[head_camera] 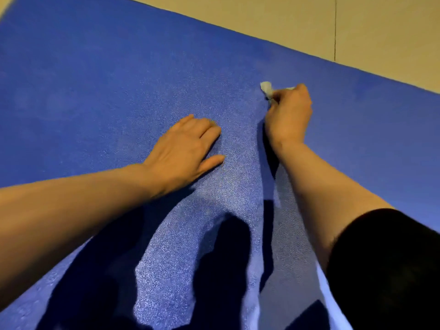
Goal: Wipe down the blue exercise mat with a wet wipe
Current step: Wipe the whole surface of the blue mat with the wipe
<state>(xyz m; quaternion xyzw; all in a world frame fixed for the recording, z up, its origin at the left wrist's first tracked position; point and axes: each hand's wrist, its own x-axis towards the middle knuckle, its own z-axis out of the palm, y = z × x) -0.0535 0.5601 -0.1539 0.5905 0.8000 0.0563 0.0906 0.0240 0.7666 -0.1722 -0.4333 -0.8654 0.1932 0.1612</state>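
Head view: right hand (289, 115) grips wipe (266, 88), poking up-left on mat (95, 79).

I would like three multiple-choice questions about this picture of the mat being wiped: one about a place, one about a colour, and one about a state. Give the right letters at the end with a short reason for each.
1. Where is the wet wipe?
A. Under the flat left hand
B. In the right hand, on the far side of the mat
C. On the beige floor

2. What colour is the exercise mat?
A. Green
B. Grey
C. Blue

3. How is the left hand?
A. Resting flat on the mat, holding nothing
C. Lifted high above the mat
B. Gripping a bottle

Answers:
1 B: the white wipe sticks out of the curled right fingers, near the mat's far edge.
2 C: the whole mat surface is blue, next to the beige floor.
3 A: its fingers lie straight against the mat, with nothing in them.
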